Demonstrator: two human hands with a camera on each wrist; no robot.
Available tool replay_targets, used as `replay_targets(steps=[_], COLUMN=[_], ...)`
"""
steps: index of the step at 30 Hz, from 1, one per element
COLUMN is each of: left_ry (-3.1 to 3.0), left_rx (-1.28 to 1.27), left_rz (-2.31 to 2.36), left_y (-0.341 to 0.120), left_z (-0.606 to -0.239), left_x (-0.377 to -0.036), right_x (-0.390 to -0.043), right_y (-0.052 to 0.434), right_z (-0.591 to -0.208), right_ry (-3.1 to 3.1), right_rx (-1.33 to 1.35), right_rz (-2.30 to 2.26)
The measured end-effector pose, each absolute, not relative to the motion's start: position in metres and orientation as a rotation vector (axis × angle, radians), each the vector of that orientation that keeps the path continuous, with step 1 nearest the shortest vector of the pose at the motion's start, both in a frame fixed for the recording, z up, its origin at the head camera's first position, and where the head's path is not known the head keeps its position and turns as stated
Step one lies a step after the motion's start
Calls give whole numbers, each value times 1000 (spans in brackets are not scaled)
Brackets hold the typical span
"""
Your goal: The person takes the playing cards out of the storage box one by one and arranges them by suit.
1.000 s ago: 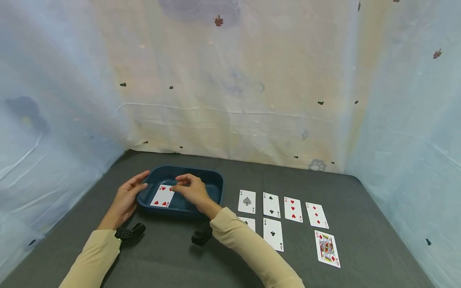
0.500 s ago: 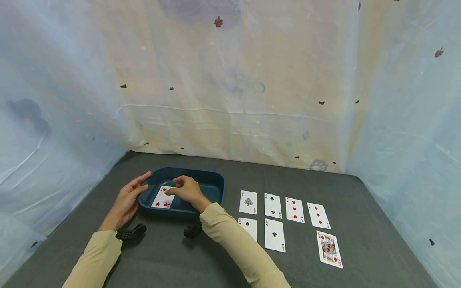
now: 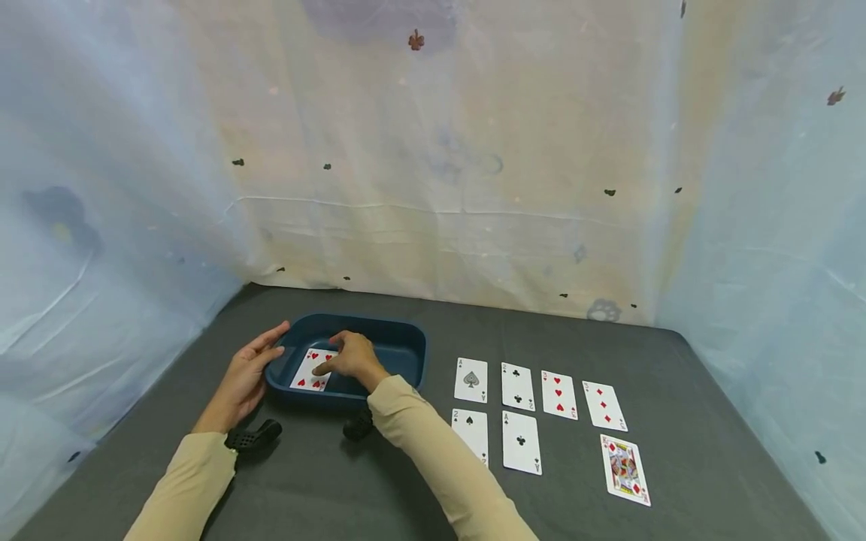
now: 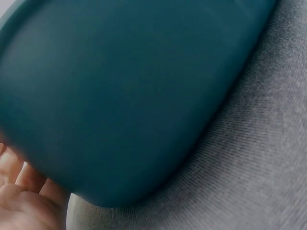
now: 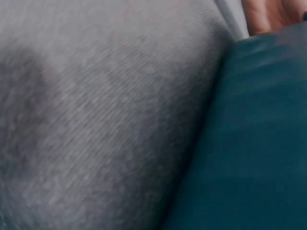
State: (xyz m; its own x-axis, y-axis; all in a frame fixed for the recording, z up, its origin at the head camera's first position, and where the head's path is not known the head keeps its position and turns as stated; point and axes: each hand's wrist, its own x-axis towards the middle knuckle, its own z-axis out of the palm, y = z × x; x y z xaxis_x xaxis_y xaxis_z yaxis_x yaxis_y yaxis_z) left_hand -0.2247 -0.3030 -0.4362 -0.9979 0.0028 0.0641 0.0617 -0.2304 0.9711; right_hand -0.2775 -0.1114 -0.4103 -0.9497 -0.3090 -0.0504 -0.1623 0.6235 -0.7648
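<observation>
A dark blue tray (image 3: 399,353) stands on the left part of the table. Inside it, toward the left end, a playing card with red hearts (image 3: 303,370) lies face up, partly hidden under my right hand (image 3: 358,361). That hand's thumb reaches over the card's middle, and its bent fingers hover near the card's upper right corner with a gap between. My left hand (image 3: 246,376) holds the tray's left end, thumb at the rim and fingers along the outer wall. The left wrist view shows those fingers against the tray's side (image 4: 120,105).
Right of the tray, face-up cards lie in rows: ace of spades (image 3: 470,379), two of clubs (image 3: 517,386), a three-heart card (image 3: 558,394), a three-diamond card (image 3: 605,406). Nearer lie two of spades (image 3: 470,432), ace of clubs (image 3: 521,442), king of diamonds (image 3: 625,469).
My right hand has shifted left and toward me over the hearts card, its thumb moving from the upper right corner to the middle. The sleeve uncovers the two of spades. The left hand keeps its hold.
</observation>
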Motion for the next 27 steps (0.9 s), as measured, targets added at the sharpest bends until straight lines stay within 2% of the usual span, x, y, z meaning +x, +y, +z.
replay_targets(steps=[17, 27], left_ry=[-1968, -1944], left_rx=[-101, -124], left_rz=[-2405, -2407], left_y=[-304, -302], left_z=[-436, -436], left_x=[-226, -226], right_x=[-275, -276], right_y=[-113, -112], right_z=[-417, -417], right_ry=[2844, 2824], right_rx=[-458, -407], right_rz=[-874, -906])
